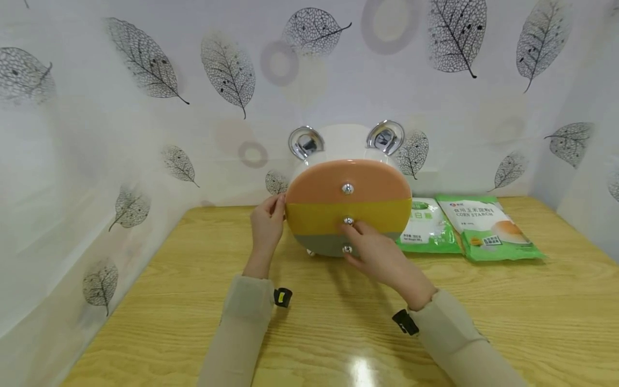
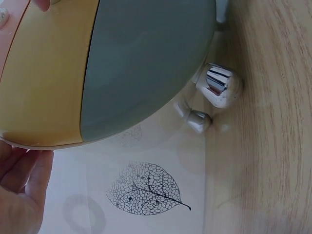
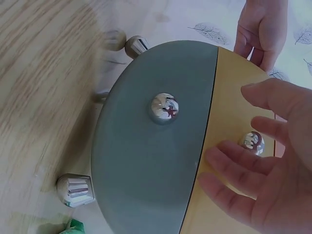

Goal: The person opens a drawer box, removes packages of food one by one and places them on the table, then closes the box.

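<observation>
A small rounded drawer box [image 1: 309, 185] stands on the table, its front striped orange, yellow and grey-green. Each stripe carries one shiny knob, and the box has silver ears and silver feet. My left hand [image 1: 267, 226] touches the box's left edge at the yellow stripe with its fingertips. In front of the yellow drawer [image 3: 234, 97] is my right hand [image 1: 379, 255], its fingers spread and loosely bent around the middle knob [image 3: 253, 141]. The thumb stands apart from that knob. The lower knob [image 3: 165, 107] on the grey-green drawer [image 2: 146, 58] is untouched.
To the right of the box lie two green-and-white packets: one [image 1: 425, 231] partly behind the box, the other, labelled corn starch [image 1: 483, 220], beside it. A wood-grain table [image 1: 169, 322] carries everything. A leaf-patterned cloth [image 1: 203, 134] hangs behind and at the sides.
</observation>
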A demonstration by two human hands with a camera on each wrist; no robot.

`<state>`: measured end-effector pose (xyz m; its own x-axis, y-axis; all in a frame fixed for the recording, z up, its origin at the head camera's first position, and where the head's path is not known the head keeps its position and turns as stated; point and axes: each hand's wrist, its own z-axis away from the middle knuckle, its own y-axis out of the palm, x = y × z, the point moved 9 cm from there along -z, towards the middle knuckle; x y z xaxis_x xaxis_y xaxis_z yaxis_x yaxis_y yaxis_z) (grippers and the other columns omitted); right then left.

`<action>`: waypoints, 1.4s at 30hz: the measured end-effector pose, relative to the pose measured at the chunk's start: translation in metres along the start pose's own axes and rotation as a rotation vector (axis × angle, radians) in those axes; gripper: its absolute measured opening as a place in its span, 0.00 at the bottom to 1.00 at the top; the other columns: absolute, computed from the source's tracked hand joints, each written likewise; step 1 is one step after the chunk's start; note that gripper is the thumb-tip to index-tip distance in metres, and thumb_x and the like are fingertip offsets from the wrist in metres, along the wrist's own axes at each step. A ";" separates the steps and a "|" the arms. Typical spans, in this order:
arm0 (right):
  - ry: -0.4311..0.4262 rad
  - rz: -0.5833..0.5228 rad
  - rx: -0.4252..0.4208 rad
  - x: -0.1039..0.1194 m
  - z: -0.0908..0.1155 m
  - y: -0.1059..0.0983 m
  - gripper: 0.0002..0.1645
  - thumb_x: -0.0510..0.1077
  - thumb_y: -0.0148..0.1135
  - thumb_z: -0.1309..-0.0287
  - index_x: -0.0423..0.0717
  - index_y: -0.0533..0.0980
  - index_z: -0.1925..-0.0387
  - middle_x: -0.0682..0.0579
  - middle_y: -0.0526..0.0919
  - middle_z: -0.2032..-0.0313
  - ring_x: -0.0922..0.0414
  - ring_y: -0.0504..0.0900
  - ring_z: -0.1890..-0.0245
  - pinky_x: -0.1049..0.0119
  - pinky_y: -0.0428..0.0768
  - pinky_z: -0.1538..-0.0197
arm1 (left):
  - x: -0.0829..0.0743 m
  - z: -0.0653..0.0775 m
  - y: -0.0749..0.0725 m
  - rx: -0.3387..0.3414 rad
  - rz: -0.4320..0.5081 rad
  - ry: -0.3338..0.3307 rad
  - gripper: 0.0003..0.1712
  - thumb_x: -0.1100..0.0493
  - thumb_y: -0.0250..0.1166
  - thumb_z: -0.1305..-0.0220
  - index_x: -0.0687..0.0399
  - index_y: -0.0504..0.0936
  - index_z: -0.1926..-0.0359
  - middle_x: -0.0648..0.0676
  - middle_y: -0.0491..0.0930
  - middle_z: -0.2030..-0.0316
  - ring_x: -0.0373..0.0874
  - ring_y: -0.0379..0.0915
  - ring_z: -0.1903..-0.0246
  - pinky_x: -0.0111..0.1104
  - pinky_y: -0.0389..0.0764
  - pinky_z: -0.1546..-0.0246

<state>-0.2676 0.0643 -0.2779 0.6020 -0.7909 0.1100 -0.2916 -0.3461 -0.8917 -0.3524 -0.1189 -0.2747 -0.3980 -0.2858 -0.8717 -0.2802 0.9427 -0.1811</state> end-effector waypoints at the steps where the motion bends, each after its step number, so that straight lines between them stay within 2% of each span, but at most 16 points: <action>1: 0.006 0.003 -0.004 0.000 0.000 0.000 0.32 0.43 0.65 0.52 0.43 0.65 0.45 0.46 0.72 0.62 0.55 0.71 0.70 0.68 0.73 0.77 | 0.000 0.000 0.000 0.000 0.001 0.001 0.14 0.60 0.53 0.36 0.65 0.79 0.58 0.61 0.79 0.63 0.49 0.76 0.66 0.31 0.80 0.69; 5: 0.022 -0.004 -0.014 -0.002 0.000 0.001 0.35 0.41 0.66 0.53 0.43 0.63 0.43 0.45 0.71 0.63 0.54 0.70 0.69 0.68 0.72 0.77 | -0.002 0.001 0.000 -0.002 -0.005 0.008 0.14 0.61 0.53 0.36 0.66 0.79 0.58 0.62 0.79 0.63 0.49 0.76 0.66 0.31 0.80 0.69; 12: -0.014 -0.034 -0.023 0.000 0.000 0.002 0.37 0.37 0.67 0.55 0.40 0.63 0.43 0.43 0.70 0.62 0.52 0.69 0.66 0.65 0.73 0.71 | -0.003 0.002 -0.001 -0.006 -0.018 0.018 0.14 0.61 0.53 0.36 0.66 0.80 0.58 0.61 0.79 0.64 0.49 0.76 0.67 0.31 0.80 0.70; 21: -0.056 -0.007 -0.021 0.001 -0.001 0.003 0.33 0.40 0.66 0.54 0.40 0.65 0.45 0.44 0.71 0.62 0.53 0.70 0.66 0.64 0.74 0.69 | -0.006 0.001 -0.001 -0.011 -0.015 0.035 0.13 0.62 0.53 0.36 0.66 0.79 0.58 0.62 0.79 0.64 0.49 0.76 0.66 0.30 0.80 0.70; 25: -0.057 0.026 0.034 0.000 -0.001 0.011 0.29 0.41 0.65 0.54 0.41 0.68 0.49 0.46 0.72 0.63 0.53 0.71 0.68 0.63 0.74 0.72 | -0.006 0.002 -0.002 -0.018 -0.012 0.043 0.13 0.62 0.53 0.37 0.66 0.80 0.58 0.61 0.80 0.64 0.49 0.76 0.67 0.31 0.80 0.71; 35: 0.039 0.077 0.179 -0.009 0.003 0.031 0.24 0.44 0.63 0.51 0.43 0.70 0.51 0.46 0.73 0.65 0.53 0.74 0.71 0.65 0.72 0.81 | -0.005 0.001 0.000 -0.007 -0.007 0.039 0.13 0.62 0.53 0.36 0.66 0.80 0.58 0.61 0.79 0.63 0.49 0.76 0.66 0.30 0.80 0.70; 42: 0.078 0.064 0.263 -0.015 0.005 0.044 0.23 0.44 0.63 0.51 0.44 0.71 0.52 0.49 0.76 0.66 0.54 0.74 0.70 0.65 0.71 0.80 | -0.006 0.002 -0.001 -0.019 -0.017 0.048 0.13 0.62 0.53 0.37 0.67 0.80 0.59 0.62 0.79 0.64 0.50 0.76 0.66 0.31 0.80 0.71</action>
<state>-0.2853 0.0634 -0.3209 0.5268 -0.8467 0.0744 -0.1178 -0.1594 -0.9802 -0.3480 -0.1182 -0.2698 -0.4345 -0.3103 -0.8455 -0.3039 0.9342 -0.1866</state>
